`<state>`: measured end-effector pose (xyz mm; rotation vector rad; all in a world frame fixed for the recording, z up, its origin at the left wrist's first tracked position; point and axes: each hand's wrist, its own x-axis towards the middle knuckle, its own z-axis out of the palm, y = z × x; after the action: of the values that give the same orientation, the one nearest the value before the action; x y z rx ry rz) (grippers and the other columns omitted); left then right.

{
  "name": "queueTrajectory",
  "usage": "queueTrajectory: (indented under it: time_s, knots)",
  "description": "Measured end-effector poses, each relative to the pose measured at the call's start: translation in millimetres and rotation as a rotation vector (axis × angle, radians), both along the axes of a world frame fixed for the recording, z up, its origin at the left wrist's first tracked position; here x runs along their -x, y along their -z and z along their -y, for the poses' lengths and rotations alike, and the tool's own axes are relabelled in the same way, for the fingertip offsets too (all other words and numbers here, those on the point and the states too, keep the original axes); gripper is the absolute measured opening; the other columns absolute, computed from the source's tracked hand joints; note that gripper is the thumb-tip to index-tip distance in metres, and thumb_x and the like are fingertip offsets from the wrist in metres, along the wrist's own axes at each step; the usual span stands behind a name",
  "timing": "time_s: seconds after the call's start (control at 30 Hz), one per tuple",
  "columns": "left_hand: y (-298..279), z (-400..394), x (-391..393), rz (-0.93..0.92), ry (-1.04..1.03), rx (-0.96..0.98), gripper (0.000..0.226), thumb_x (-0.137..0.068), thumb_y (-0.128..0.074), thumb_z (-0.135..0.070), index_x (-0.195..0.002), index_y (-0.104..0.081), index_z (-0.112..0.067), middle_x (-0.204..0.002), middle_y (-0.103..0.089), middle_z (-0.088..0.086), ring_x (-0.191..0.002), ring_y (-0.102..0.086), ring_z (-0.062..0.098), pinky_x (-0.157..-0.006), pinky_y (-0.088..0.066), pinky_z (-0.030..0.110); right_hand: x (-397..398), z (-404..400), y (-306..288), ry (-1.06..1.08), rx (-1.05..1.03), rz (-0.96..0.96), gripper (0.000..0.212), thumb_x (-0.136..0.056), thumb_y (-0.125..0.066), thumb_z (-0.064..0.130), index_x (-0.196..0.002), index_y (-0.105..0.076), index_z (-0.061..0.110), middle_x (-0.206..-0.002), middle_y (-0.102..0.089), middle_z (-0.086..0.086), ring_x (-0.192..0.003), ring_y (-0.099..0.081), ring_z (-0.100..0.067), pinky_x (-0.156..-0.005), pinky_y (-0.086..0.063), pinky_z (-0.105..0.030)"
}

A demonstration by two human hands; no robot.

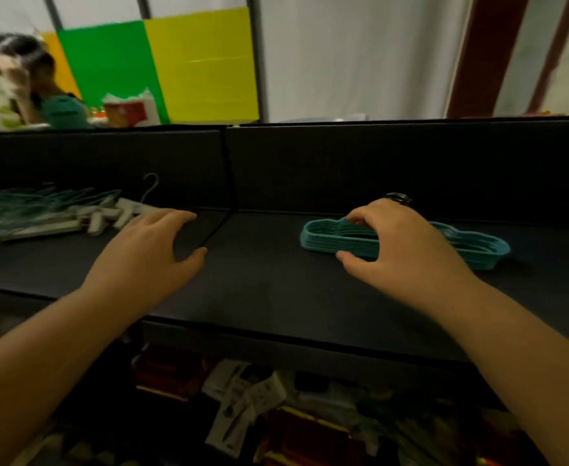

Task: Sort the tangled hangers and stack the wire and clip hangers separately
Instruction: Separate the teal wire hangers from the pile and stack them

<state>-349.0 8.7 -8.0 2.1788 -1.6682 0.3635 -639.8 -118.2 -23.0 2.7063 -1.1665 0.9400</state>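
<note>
A neat stack of teal wire hangers (323,240) lies flat on the dark table at the right. My right hand (400,250) rests over its middle, with the thumb at the near edge and the fingers on the top, pinching the stack. Metal hooks (398,197) peek out behind the hand. At the far left lies a pile of clip hangers (57,215) with teal bars and white clips, one metal hook (150,186) sticking up. My left hand (148,253) hovers open beside that pile, fingers spread, holding nothing.
The dark table (259,280) has a low black back wall (343,163) and a seam down its middle. Another person (46,92) sits beyond the wall at the upper left. Cluttered boxes and papers (242,405) lie below the table's front edge.
</note>
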Motion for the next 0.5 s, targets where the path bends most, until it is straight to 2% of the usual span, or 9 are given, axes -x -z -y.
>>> queueTrajectory:
  time_s: [0.17,0.3,0.5]
  knots:
    - [3.7,-53.1,-43.1,-0.056,-0.109,-0.045,0.068,-0.087,-0.056,-0.054,-0.147,-0.034,-0.031,-0.15,-0.037,-0.008,-0.137,-0.033,0.018,-0.108,-0.035,0.038,-59.8,-24.8,8.2,-0.084,-0.029,0.01,0.053,-0.085,-0.066,0.051,-0.13,-0.053,0.028,-0.122,-0.05,0.011,-0.114,-0.048,-0.008,-0.091,-0.039,-0.022]
    - [12.4,-85.1,-96.3,-0.048,-0.156,-0.022,0.071,-0.086,-0.056,-0.057,-0.148,-0.031,-0.033,-0.151,-0.035,-0.01,-0.138,-0.031,0.017,-0.108,-0.034,0.038,-121.0,-41.4,15.1,-0.131,-0.058,0.0,0.054,-0.085,-0.065,0.052,-0.132,-0.052,0.03,-0.126,-0.05,0.012,-0.118,-0.047,-0.008,-0.095,-0.042,-0.025]
    - [15.5,-108.5,-201.0,-0.01,-0.136,-0.014,0.072,-0.086,-0.054,-0.06,-0.148,-0.031,-0.033,-0.151,-0.035,-0.011,-0.138,-0.031,0.015,-0.11,-0.033,0.037,-237.1,-65.7,11.9,-0.134,-0.036,-0.029,0.057,-0.084,-0.064,0.056,-0.134,-0.049,0.034,-0.129,-0.048,0.015,-0.121,-0.045,-0.006,-0.095,-0.041,-0.024]
